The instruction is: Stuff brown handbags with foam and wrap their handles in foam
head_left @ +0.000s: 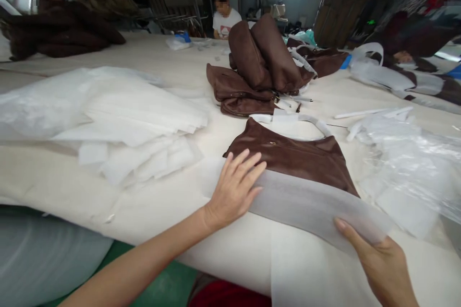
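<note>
A brown leather bag (298,153) lies flat on the table in front of me, its handle (317,124) wrapped in white material. Across its lower part runs a translucent white sheet (298,196). My left hand (236,189) rests on the sheet's left part and the bag's lower left, fingers spread and holding nothing. At the right end of the sheet, my right hand (374,254) grips the edge, thumb on top and the other fingers hidden beneath.
Stuffed brown bags (266,57) are piled behind the flat one. White sheets (137,110) lie at left, clear plastic (406,148) at right. A large translucent roll (46,254) is at lower left. A person (225,17) sits across the table (154,220); others are at both sides.
</note>
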Available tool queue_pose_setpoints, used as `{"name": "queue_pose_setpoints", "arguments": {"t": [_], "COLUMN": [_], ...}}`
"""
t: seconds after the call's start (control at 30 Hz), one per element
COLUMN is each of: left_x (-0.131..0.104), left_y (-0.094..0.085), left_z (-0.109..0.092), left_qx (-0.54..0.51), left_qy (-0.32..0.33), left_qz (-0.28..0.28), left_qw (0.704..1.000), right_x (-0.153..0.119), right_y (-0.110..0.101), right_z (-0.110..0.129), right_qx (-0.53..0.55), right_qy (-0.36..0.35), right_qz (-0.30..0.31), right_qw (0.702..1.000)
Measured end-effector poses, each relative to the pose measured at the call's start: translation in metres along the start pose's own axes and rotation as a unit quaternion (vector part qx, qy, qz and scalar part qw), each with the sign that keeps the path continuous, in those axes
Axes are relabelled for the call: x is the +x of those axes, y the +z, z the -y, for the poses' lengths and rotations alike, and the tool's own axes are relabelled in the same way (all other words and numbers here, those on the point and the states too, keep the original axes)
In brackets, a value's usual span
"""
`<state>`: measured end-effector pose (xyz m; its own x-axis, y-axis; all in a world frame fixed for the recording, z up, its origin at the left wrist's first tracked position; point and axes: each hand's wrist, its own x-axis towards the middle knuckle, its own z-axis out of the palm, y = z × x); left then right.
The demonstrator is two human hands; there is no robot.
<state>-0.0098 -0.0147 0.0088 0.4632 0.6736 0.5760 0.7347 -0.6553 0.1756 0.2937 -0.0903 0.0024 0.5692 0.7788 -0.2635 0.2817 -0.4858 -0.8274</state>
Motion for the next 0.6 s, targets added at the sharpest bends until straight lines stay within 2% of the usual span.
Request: {"name": "queue_pose_setpoints", "arguments": {"t": [0.1,0.2,0.3,0.37,0.4,0.47,0.5,0.53,0.6], "left_x": [0.017,0.034,0.050,0.056,0.059,0.061,0.062,0.062,0.063], "left_y": [0.001,0.004,0.007,0.008,0.008,0.008,0.008,0.007,0.006], "left_z": [0.012,0.013,0.013,0.014,0.014,0.015,0.016,0.016,0.017], "left_qx": [0.023,0.013,0.019,0.032,0.038,0.042,0.038,0.033,0.027], "left_qy": [0.018,0.042,0.047,0.047,0.049,0.058,0.065,0.072,0.089], "left_qz": [0.068,0.124,0.176,0.206,0.216,0.220,0.217,0.213,0.209], "left_qw": [0.997,0.991,0.983,0.977,0.975,0.973,0.973,0.974,0.973], "right_x": [-0.003,-0.005,-0.002,-0.004,-0.007,-0.018,-0.025,-0.032,-0.043], "right_y": [0.001,0.004,-0.003,-0.017,-0.024,-0.033,-0.031,-0.024,0.009], "right_z": [-0.008,-0.017,-0.027,-0.029,-0.026,-0.014,-0.006,0.004,0.023], "right_qx": [-0.005,-0.023,-0.067,-0.093,-0.104,-0.116,-0.119,-0.123,-0.128], "right_qy": [0.017,0.004,-0.032,-0.081,-0.123,-0.259,-0.349,-0.438,-0.585], "right_qz": [-0.030,-0.074,-0.069,-0.086,-0.127,-0.205,-0.196,-0.138,0.075], "right_qw": [0.999,0.997,0.995,0.989,0.979,0.936,0.909,0.880,0.797]}}
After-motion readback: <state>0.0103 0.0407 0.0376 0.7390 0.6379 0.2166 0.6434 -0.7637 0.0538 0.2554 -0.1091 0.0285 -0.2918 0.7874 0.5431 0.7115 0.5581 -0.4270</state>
